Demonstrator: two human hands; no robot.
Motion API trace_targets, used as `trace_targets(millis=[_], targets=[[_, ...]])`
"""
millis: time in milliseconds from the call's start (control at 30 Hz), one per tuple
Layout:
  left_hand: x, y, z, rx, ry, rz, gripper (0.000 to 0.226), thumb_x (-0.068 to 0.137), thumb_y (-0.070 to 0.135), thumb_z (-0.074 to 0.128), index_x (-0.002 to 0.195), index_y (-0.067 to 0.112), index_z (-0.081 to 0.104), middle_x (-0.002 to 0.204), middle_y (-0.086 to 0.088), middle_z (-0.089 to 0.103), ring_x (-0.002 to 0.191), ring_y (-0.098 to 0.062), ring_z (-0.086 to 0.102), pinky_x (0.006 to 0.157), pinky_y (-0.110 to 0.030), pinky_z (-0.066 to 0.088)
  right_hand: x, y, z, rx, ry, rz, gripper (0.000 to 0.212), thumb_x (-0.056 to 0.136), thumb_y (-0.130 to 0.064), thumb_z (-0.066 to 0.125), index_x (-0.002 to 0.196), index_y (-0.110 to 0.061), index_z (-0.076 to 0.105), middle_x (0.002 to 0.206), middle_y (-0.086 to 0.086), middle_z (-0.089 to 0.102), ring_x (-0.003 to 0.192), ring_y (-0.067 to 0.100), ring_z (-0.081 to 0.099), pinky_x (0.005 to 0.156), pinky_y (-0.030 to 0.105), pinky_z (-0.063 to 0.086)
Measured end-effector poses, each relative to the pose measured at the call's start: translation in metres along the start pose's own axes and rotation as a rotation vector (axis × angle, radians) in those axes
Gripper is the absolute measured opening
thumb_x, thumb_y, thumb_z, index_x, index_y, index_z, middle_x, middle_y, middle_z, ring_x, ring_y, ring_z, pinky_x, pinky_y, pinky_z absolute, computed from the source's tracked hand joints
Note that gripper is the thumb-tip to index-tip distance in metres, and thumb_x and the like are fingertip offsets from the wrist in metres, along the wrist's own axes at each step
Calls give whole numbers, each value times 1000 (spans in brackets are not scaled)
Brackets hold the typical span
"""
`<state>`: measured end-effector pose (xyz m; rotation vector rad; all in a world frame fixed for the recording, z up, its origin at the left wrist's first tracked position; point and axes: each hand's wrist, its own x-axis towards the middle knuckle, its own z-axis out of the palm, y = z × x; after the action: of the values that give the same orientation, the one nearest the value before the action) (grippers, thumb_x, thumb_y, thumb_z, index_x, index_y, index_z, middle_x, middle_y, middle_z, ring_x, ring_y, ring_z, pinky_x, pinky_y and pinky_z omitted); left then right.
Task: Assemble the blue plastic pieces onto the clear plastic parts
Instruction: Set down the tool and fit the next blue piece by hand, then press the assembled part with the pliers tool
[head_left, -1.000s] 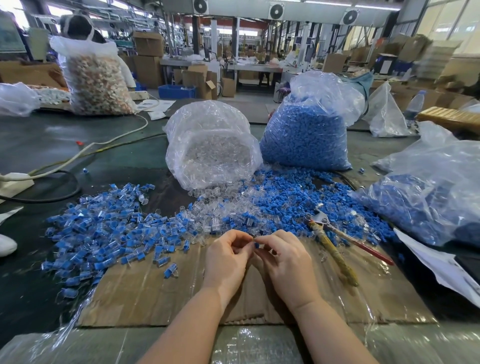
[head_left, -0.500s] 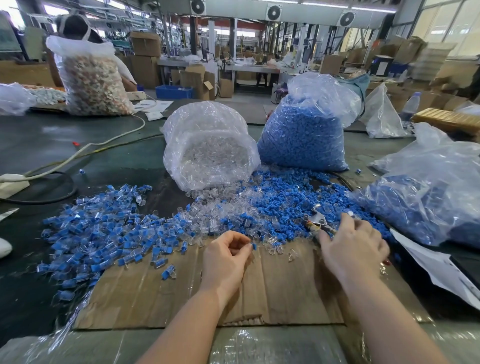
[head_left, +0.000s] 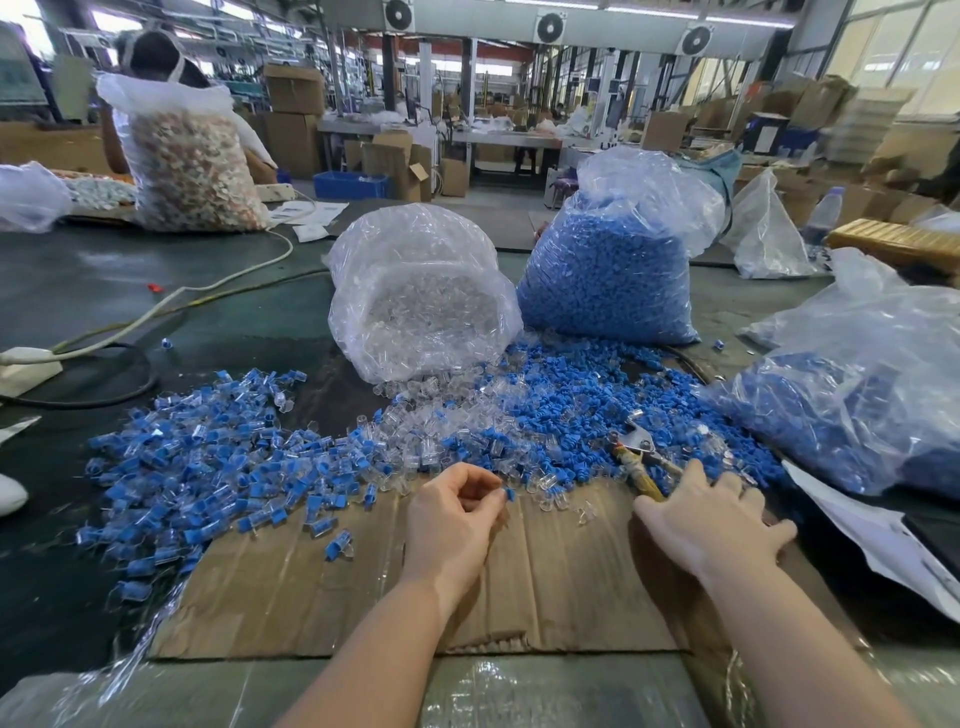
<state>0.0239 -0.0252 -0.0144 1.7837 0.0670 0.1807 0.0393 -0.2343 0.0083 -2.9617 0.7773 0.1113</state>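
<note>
The left hand (head_left: 451, 519) rests on the cardboard sheet (head_left: 363, 597) with its fingers curled in, pinching a small blue piece (head_left: 509, 493) at the fingertips; whether a clear part is already fitted to it cannot be told, since the fingers hide most of it. The right hand (head_left: 719, 519) lies off to the right with its fingers spread and fairly straight, resting over the yellow handle of the pliers (head_left: 641, 460) at the edge of the loose blue pieces (head_left: 571, 405). It touches the handle, but its fingers are not visibly curled round it.

The parts are all within reach: a scatter of clear parts (head_left: 415, 441) spills from the clear bag (head_left: 421, 306) in the middle, the blue ones spread out from the blue bag (head_left: 608, 270) just beside it, and a heap of finished pieces (head_left: 197, 457), blue in clear, lies to the left on the tabletop (head_left: 104, 291).

This looks like the middle of one assembly cycle: one half is in the left hand and the right is going for either the tool or the mating part. The next move likely calls for the right hand to close on what it needs, bring it to the left hand, line the two halves up squarely, and press them together firmly, since small slick plastic may slip or skew. The joined piece would then go onto the heap at the left
</note>
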Motion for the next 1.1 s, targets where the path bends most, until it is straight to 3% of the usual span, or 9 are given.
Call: trace_targets(millis=[133,267,400,500,567,667,833,933,1100], targets=[[0,-1,-1,27,-4,3,13,83,6,65,83,19,64,78,-3,69,75,-15,66,68,-22,55,0,-7,-1,-19,4,-1,63,85,-53,38,136,-16,33,144,13,32,132,33,26,107,58,16],[1,0,-1,55,-6,4,11,83,7,65,85,18,65,80,-2,69,76,-14,66,72,-25,56,-3,-9,-2,-53,107,-52,50,89,-49,36,122,-13,43,131,14,43,121,32,37,99,48,29],[1,2,-1,-8,-8,-25,11,84,4,64,84,16,65,78,-5,69,71,-12,66,64,-18,53,-7,-5,-10,-29,209,-119,42,91,-47,36,113,-11,44,122,14,48,111,30,46,91,41,37],[4,7,-2,-144,13,-114,10,84,0,62,84,10,65,74,-7,67,61,-11,63,57,-18,52,-12,-7,-17,74,235,-301,33,94,-44,30,98,-13,42,99,5,51,85,17,52,72,29,45],[9,11,-3,-321,17,-235,8,84,-2,61,86,5,63,72,-10,64,59,-16,59,55,-24,50,-19,-13,-22,194,145,-427,27,96,-39,29,89,-16,41,83,-1,46,67,10,46,59,24,38],[17,16,-5,-467,30,-349,6,83,0,64,86,6,63,62,-5,63,52,-16,57,52,-29,46,-35,-26,-31,386,-64,-550,26,97,-31,33,75,-20,39,73,-2,45,58,10,39,52,23,30],[29,22,-6,-480,97,-314,13,81,-3,64,75,8,62,57,-4,60,46,-10,56,47,-21,49,-56,-40,-37,582,-325,-604,25,94,-22,38,74,-9,45,77,11,51,71,26,51,63,33,37],[34,25,-10,-453,119,-306,12,81,-3,64,75,7,63,59,-5,61,45,-8,56,43,-17,47,-61,-44,-35,661,-444,-585,19,93,-18,38,77,-11,45,76,13,47,69,22,46,63,34,35],[36,26,-13,-414,145,-305,12,82,-5,63,77,6,62,66,-7,62,54,-12,58,47,-16,50,-65,-46,-38,770,-554,-521,18,93,-18,37,79,-10,46,82,14,53,70,24,56,63,35,44]])
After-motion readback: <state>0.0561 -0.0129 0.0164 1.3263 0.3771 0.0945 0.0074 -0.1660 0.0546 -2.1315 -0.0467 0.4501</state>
